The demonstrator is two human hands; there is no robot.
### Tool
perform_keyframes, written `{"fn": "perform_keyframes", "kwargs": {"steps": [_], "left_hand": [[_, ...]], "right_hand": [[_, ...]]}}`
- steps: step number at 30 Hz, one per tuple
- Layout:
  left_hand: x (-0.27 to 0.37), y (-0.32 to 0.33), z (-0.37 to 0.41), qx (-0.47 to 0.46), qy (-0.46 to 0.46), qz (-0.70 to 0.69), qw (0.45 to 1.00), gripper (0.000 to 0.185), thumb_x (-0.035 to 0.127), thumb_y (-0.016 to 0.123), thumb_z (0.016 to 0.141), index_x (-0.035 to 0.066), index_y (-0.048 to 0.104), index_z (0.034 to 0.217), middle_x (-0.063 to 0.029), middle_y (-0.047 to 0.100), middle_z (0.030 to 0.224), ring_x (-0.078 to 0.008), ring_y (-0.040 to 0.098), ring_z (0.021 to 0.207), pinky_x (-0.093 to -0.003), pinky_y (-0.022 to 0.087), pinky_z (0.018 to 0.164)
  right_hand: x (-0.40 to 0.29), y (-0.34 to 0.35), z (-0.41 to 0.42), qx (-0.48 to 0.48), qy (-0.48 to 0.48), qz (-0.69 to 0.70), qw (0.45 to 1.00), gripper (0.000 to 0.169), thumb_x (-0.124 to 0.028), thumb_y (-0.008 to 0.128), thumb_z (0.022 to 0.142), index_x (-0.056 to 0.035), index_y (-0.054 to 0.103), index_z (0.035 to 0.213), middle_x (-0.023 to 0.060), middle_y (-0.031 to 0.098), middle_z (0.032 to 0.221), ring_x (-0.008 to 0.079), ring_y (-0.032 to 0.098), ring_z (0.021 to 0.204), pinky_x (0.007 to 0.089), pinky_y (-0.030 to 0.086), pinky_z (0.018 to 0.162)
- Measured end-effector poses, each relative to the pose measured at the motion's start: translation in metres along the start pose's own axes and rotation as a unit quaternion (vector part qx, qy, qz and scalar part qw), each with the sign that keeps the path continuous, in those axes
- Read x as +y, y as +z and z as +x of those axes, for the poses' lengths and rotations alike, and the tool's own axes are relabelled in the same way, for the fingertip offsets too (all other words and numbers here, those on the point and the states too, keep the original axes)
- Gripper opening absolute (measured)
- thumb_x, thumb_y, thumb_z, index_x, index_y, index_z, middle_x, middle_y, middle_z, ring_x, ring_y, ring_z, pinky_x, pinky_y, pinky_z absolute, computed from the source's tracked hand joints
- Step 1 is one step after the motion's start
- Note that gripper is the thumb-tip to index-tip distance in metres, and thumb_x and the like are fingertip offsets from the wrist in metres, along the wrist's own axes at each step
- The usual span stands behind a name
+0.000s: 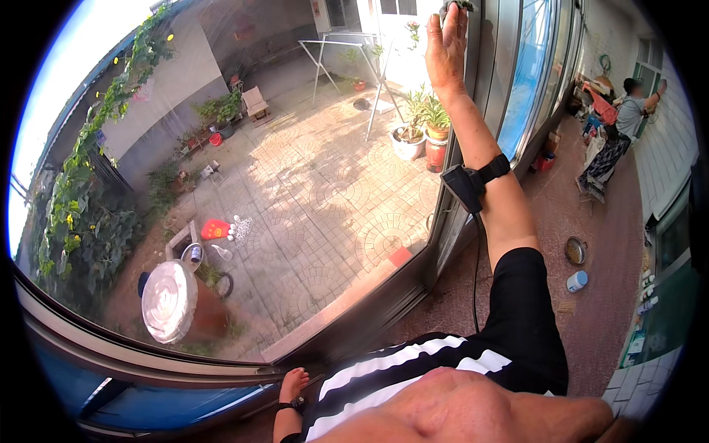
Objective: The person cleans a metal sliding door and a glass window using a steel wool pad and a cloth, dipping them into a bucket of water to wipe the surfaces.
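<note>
My right hand (448,52) is raised at the top of the view, pressing a dark grey-green cloth (457,6) against the edge of the window frame (481,61). A black device is strapped to that forearm, with a cable hanging from it. Low in the view, my left hand (294,382) hangs beside the lower window rail, fingers loosely curled; what, if anything, it touches cannot be told. The large window pane (332,221) stands before me, with a paved yard behind it.
Another person (630,119) stands at the tiled wall on the right, an arm raised. On the reddish floor are a metal bowl (576,250) and a blue-and-white tub (576,281). Through the glass appear potted plants (408,145), a metal drying rack (365,44) and a lidded barrel (169,302).
</note>
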State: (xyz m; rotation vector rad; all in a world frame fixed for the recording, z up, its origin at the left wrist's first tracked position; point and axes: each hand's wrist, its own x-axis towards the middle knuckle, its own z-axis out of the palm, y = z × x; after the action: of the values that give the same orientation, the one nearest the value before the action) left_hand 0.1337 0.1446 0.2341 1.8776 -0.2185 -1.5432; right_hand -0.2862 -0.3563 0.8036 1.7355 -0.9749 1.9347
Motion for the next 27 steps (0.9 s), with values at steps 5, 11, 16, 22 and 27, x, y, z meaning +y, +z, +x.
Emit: {"fn": "perform_keyframes", "kwargs": {"steps": [5, 11, 16, 22, 27], "left_hand": [[-0.006, -0.013, -0.002, 0.016, 0.012, 0.019, 1.0, 0.02, 0.024, 0.056, 0.093, 0.011, 0.058, 0.11, -0.0041, 0.064, 0.09, -0.0143, 0.061, 0.073, -0.029, 0.051, 0.065], [0.011, 0.012, -0.024, 0.021, 0.069, -0.003, 0.997, 0.024, 0.025, 0.056, 0.094, 0.009, 0.059, 0.111, -0.0041, 0.064, 0.092, -0.0123, 0.06, 0.072, -0.0272, 0.049, 0.064], [-0.016, 0.008, -0.042, 0.053, 0.07, -0.049, 0.995, 0.025, 0.026, 0.056, 0.094, 0.009, 0.059, 0.111, -0.0037, 0.064, 0.092, -0.0115, 0.06, 0.073, -0.0251, 0.049, 0.064], [-0.078, -0.004, -0.05, 0.089, 0.072, -0.104, 0.988, 0.024, 0.025, 0.057, 0.093, 0.009, 0.059, 0.111, -0.0044, 0.065, 0.091, -0.0131, 0.061, 0.073, -0.0253, 0.05, 0.064], [-0.13, -0.004, -0.076, 0.107, 0.066, -0.117, 0.985, 0.022, 0.022, 0.058, 0.092, 0.009, 0.058, 0.109, -0.0048, 0.064, 0.087, -0.0147, 0.061, 0.072, -0.0259, 0.05, 0.064]], "right_hand": [[-0.154, -0.004, 0.013, -0.004, -0.171, 0.142, 0.975, 0.079, -0.047, 0.045, 0.094, 0.0029, 0.015, 0.147, 0.0264, 0.014, 0.152, 0.0402, 0.013, 0.142, 0.0534, 0.011, 0.113], [-0.26, 0.012, -0.027, -0.049, -0.238, 0.145, 0.959, 0.078, -0.059, 0.045, 0.09, -0.0049, 0.031, 0.143, 0.016, 0.025, 0.15, 0.0297, 0.017, 0.142, 0.0524, 0.001, 0.114], [-0.353, 0.012, -0.065, -0.084, -0.338, 0.134, 0.928, 0.079, -0.064, 0.04, 0.089, -0.0074, 0.034, 0.143, 0.0128, 0.029, 0.149, 0.0283, 0.017, 0.142, 0.0509, 0.0, 0.116], [-0.437, 0.019, -0.127, -0.115, -0.437, 0.166, 0.877, 0.073, -0.062, 0.038, 0.091, -0.0129, 0.034, 0.145, 0.0019, 0.034, 0.149, 0.0177, 0.016, 0.143, 0.0471, -0.01, 0.116], [-0.408, 0.019, -0.093, -0.074, -0.413, 0.115, 0.901, 0.066, -0.061, 0.035, 0.092, -0.0203, 0.038, 0.143, -0.0048, 0.035, 0.148, 0.0139, 0.022, 0.141, 0.0491, -0.007, 0.116]]}}
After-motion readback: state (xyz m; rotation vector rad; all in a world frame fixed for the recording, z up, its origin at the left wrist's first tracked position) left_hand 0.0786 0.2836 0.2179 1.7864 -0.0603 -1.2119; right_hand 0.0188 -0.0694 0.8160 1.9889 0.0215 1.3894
